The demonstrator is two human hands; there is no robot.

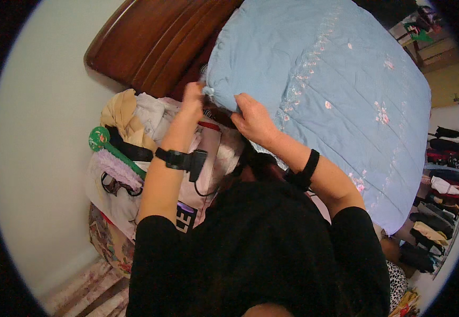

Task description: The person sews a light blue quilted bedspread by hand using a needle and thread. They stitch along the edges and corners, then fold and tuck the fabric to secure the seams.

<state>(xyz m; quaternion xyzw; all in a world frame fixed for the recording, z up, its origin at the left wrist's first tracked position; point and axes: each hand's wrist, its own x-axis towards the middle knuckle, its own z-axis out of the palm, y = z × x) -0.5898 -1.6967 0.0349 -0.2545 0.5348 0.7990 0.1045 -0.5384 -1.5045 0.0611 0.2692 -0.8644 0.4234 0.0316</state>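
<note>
A light blue quilt [332, 79] with small pink flowers spreads wide before me. At its near left corner, where the cloth bunches into a knot-like tuft [208, 92], my left hand [193, 101] grips the fabric; that hand is blurred and its fingertips are hidden. My right hand [255, 121] pinches the quilt's edge a little to the right, thumb on top and the other fingers underneath. A black strapped device [183, 160] sits on my left forearm, and a black band [310, 168] circles the right one.
A dark wooden headboard [154, 47] rises beyond the corner. On the left, a pile of bedding [154, 113] holds a green stick-like object with a round head [99, 138] and a fluffy lilac item [118, 168], beside a pale wall [47, 119]. Folded clothes [445, 186] fill a rack at right.
</note>
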